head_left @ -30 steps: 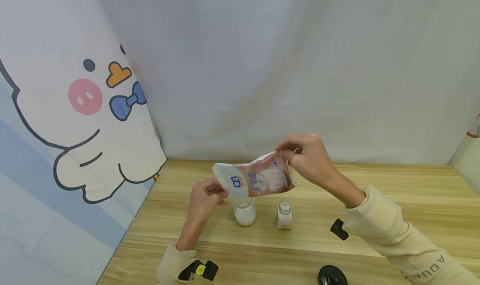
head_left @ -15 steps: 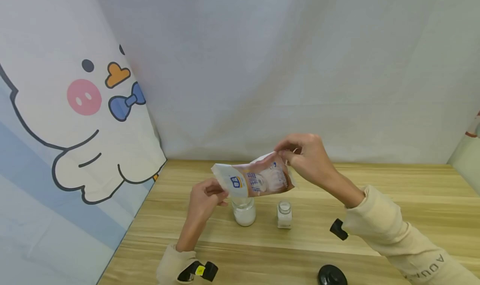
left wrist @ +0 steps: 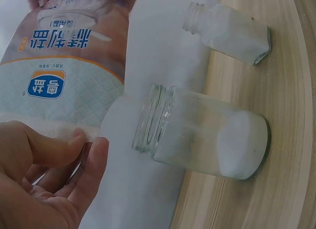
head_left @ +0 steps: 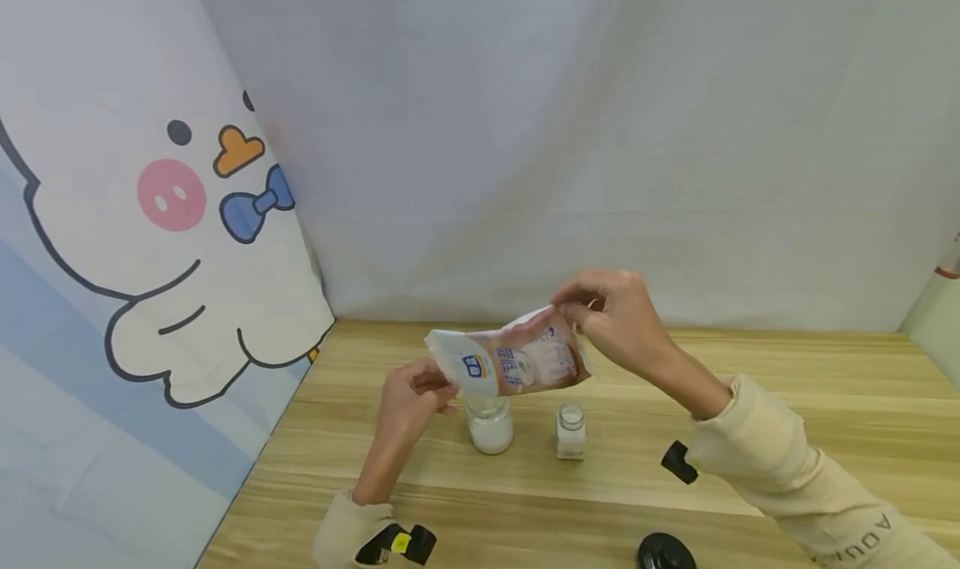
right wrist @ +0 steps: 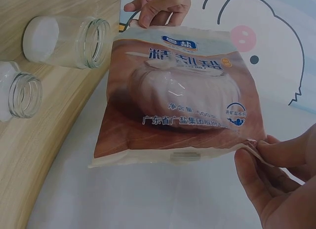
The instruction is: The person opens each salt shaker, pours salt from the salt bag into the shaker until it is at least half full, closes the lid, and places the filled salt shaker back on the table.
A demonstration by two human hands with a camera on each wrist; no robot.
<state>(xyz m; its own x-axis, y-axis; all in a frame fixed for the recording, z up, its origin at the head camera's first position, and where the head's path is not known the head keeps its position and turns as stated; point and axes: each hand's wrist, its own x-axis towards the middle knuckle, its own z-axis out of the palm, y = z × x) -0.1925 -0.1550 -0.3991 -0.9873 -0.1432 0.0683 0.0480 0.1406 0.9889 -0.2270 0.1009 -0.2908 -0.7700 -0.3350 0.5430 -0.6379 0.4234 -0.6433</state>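
A salt bag (head_left: 517, 356) printed in brown and pale blue is held tilted above the table, its left end lower. My left hand (head_left: 411, 396) pinches the pale end between thumb and fingers, as the left wrist view shows at the bag's edge (left wrist: 59, 128). At the brown end, my right hand (head_left: 611, 311) pinches a corner, seen close in the right wrist view. Beneath the bag's left end stands a wide glass jar (head_left: 491, 431), uncapped, with white contents at its bottom (left wrist: 242, 145). Right of it is a smaller uncapped glass jar (head_left: 571, 436), largely filled with white.
A black round lid-like object (head_left: 664, 552) lies at the front of the wooden table (head_left: 525, 511). Behind the table hangs a pale cloth (head_left: 600, 136). A cartoon-printed cloth (head_left: 187, 302) borders the left side.
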